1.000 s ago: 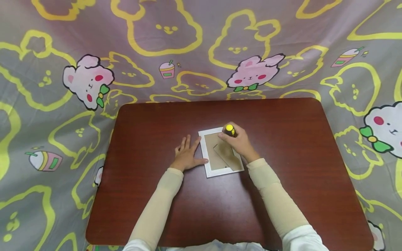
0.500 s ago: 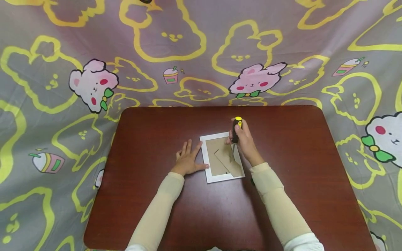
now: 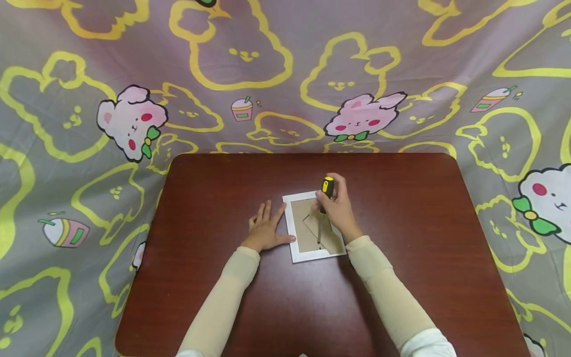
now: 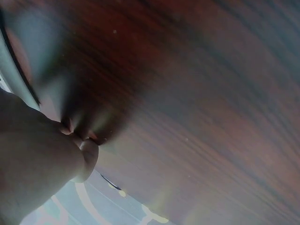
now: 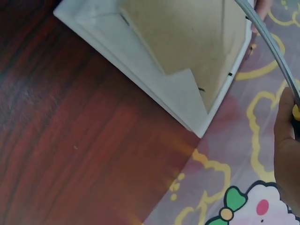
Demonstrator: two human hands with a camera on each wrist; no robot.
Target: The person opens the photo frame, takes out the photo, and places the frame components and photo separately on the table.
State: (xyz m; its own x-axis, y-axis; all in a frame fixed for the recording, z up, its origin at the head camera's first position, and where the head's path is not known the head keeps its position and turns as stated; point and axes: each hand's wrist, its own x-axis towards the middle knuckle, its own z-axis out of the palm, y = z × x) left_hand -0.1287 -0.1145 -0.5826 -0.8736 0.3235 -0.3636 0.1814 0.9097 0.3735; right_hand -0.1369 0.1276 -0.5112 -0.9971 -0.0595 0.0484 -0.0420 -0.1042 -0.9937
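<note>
A white picture frame (image 3: pixel 288 223) with a brown backing board (image 3: pixel 305 237) lies on the dark red-brown table. My right hand (image 3: pixel 341 210) grips the black and yellow handle of a screwdriver (image 3: pixel 327 186). The screwdriver's tip points down at the backing board, near a small dark tab by the frame's near edge. Spread out flat on the table, my left hand (image 3: pixel 264 232) touches the frame's left side with thumb and index finger. In the right wrist view the metal shaft (image 5: pixel 269 40) crosses the upper right corner, and dark tabs (image 5: pixel 200 89) show along the frame.
The table (image 3: pixel 214 198) has rounded corners and bare surface around the frame. Grey cloth (image 3: pixel 285 89) printed with yellow outlines and cartoon rabbits hangs behind and on both sides.
My right hand first drew to the right with the screwdriver, then came back left. The tip now sits nearer the frame's near edge. My left hand keeps its place.
</note>
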